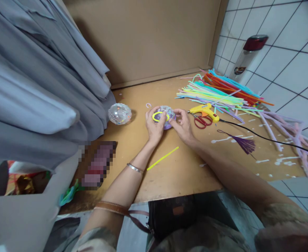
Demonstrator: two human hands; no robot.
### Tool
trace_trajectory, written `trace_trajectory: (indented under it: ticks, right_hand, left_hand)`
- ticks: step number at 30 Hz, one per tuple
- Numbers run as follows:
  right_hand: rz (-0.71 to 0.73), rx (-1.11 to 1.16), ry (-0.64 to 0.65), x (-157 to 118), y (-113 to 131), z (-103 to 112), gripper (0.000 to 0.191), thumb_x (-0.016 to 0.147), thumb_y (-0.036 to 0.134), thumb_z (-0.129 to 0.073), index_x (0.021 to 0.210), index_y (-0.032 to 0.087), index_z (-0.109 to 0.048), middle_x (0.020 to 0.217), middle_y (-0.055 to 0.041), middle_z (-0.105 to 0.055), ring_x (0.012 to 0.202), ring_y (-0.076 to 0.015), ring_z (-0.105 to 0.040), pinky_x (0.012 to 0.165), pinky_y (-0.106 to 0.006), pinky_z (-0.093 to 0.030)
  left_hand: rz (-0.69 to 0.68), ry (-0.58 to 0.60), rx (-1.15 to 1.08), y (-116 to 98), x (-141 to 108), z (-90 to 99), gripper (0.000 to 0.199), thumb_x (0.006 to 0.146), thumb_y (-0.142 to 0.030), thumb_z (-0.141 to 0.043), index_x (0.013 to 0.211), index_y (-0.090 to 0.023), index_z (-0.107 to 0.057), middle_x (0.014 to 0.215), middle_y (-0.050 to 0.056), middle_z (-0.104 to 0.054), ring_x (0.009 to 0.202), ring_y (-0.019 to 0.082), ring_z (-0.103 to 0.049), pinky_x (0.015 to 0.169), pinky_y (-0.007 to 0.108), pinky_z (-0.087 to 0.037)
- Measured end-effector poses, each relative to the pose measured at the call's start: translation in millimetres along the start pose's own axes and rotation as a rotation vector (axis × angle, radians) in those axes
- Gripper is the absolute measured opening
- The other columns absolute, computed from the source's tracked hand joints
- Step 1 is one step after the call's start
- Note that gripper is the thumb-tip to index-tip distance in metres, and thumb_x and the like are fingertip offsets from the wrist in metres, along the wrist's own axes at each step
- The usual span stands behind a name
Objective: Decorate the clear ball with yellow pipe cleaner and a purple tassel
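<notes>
1. L hand (155,126) is pinching yellow loop (153,117) against purple ball (170,112), btwn hands.
2. R hand (182,126) is gripping ball's R side.
3. Ball's prob. handling light, slick; loop's likely bending easily; sides suiting grip.

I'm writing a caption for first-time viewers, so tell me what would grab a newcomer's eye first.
Probably the bright heap of pipe cleaners at the table's far right, by the tiled wall. Next, the yellow glue gun in front of it, beside red-handled scissors. At the centre, the left hand and right hand hold a purple speckled ball and a yellow ring.
</notes>
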State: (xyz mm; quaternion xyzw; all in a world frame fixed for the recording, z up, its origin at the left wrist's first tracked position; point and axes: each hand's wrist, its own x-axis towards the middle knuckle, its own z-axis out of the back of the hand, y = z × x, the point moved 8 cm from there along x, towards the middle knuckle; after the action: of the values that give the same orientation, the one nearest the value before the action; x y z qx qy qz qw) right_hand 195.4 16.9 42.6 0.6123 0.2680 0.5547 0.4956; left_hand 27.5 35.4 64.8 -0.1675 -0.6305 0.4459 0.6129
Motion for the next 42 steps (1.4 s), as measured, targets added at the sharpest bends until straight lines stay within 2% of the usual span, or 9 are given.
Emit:
trace_trajectory:
  ticks: [6, 31, 42]
  right_hand:
    - [0.016, -0.004, -0.010, 0.7, -1.0, 0.3, 0.038, 0.077, 0.036, -0.071, 0.110, 0.026, -0.057, 0.122, -0.0092, -0.065, 0.113, -0.0262, -0.062, 0.102, -0.049, -0.052]
    - [0.040, -0.065, -0.077, -2.1, 3.6, 1.9, 0.039, 0.073, 0.031, -0.068, 0.109, 0.023, -0.056, 0.116, -0.0098, -0.064, 0.107, -0.0242, -0.063, 0.097, -0.044, -0.054]
    - [-0.050, 0.085, -0.123, 2.5, -9.2, -0.1, 0.042, 0.068, 0.032, -0.074, 0.104, 0.024, -0.055, 0.110, -0.0072, -0.067, 0.102, -0.0232, -0.064, 0.096, -0.044, -0.055]
  left_hand:
    - [0.000, 0.038, 0.005, -1.7, -0.2, -0.7, 0.040, 0.089, -0.052, -0.072, 0.116, -0.023, -0.069, 0.120, 0.011, -0.068, 0.117, 0.025, -0.067, 0.108, 0.042, -0.053]
    - [-0.034, 0.045, -0.003, -7.3, -1.9, -2.1, 0.041, 0.090, -0.052, -0.071, 0.117, -0.022, -0.069, 0.120, 0.011, -0.066, 0.117, 0.025, -0.066, 0.107, 0.041, -0.052]
    - [-0.049, 0.030, 0.026, -8.5, -2.3, -2.1, 0.039, 0.090, -0.053, -0.070, 0.115, -0.023, -0.069, 0.119, 0.010, -0.068, 0.115, 0.024, -0.067, 0.105, 0.039, -0.053]
